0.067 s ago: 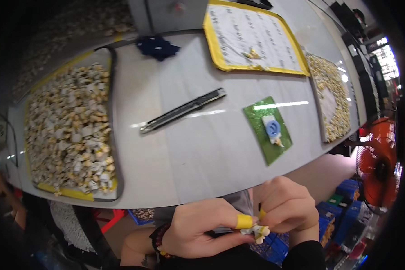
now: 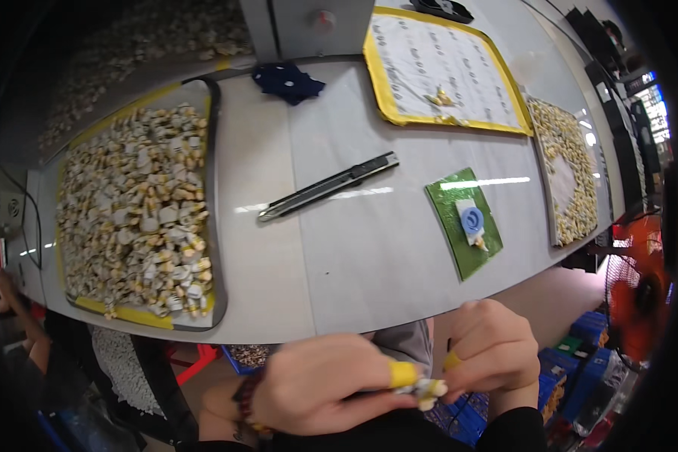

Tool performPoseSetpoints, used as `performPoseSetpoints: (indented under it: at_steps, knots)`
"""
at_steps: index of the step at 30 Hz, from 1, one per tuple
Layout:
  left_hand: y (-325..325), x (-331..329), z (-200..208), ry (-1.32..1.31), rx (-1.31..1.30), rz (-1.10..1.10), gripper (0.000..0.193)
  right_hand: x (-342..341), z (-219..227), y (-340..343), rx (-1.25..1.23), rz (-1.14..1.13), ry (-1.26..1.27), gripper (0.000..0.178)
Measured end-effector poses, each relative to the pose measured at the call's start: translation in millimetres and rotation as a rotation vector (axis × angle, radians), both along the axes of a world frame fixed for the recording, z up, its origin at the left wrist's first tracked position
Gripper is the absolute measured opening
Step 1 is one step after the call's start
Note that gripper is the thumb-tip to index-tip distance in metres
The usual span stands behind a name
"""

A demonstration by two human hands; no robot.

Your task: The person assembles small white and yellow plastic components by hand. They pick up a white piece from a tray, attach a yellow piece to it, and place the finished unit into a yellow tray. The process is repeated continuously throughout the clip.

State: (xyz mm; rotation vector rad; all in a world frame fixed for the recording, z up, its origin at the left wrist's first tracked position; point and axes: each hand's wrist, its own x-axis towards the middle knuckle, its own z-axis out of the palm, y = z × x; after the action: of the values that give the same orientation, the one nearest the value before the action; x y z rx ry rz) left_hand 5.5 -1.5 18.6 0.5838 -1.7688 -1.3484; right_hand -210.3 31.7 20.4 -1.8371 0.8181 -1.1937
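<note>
My left hand (image 2: pixel 316 380) pinches a small white-and-yellow figurine (image 2: pixel 429 392) between thumb and forefinger, in front of the table's near edge. Yellow tape wraps its thumb. My right hand (image 2: pixel 497 346) is closed close beside the figurine, its fingers curled and a yellow-taped digit pointing at the piece. What the right fingers hold, if anything, is hidden. Beyond the hands, a green mat (image 2: pixel 467 260) carries a blue ring-shaped piece (image 2: pixel 472 221) with a small white-and-yellow part by it. A utility knife (image 2: pixel 331 184) lies across the middle of the table.
On the left stands a tray heaped with small white-and-yellow pieces (image 2: pixel 135 211). A yellow-edged tray (image 2: pixel 399 105) with a few pieces lies at the back, beside a dark blue cloth (image 2: pixel 288 83). Another full tray (image 2: pixel 580 218) is far right. An orange fan (image 2: pixel 640 286) stands beyond the table.
The whole view has shifted slightly, so the table's things appear farther right. My right hand has drawn a little away from the figurine, which my left hand still pinches.
</note>
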Motion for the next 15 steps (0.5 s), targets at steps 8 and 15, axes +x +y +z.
performPoseSetpoints:
  at_steps: [8, 15]
  knots:
    - [-53, 133, 61, -1.092, -0.542, 0.716, 0.035, -18, -2, 5, -0.028, -0.151, -0.018, 0.041]
    - [-79, 154, 40, -1.43, -0.539, 0.251, 0.057, -23, -9, 7, -0.083, -0.153, 0.069, 0.038]
